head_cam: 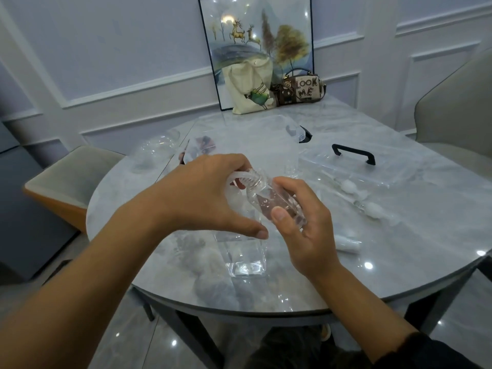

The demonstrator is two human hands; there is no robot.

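The small clear bottle (pixel 266 201) is held in the air above the middle of the table (pixel 399 235), tilted with its threaded neck toward 10 o'clock and no cap on it. It is gripped by the right hand (pixel 300 227), with thumb and fingers curled round its body from the 4 o'clock side. A curved white tube (pixel 235 178) at the neck is taken under the curled fingers of the left hand (pixel 202 193). The fingertips themselves are hidden, so how firmly it is pinched cannot be told. Droplets appear to sit inside the bottle, so with the mouth open, liquid could be spilled if the tilt is increased. The tube looks flexible, and if it is pushed off-line it could be bent against the rim rather than fed in. The smooth plastic could be let slip if the right-hand hold is loosened while pressure is applied by the left. Directly beneath, toward 6 o'clock, a clear square container (pixel 245 258) could be struck by a dropped bottle. The white cap (pixel 347 243), lying at 4 o'clock near the table edge, could be knocked off by the right wrist.
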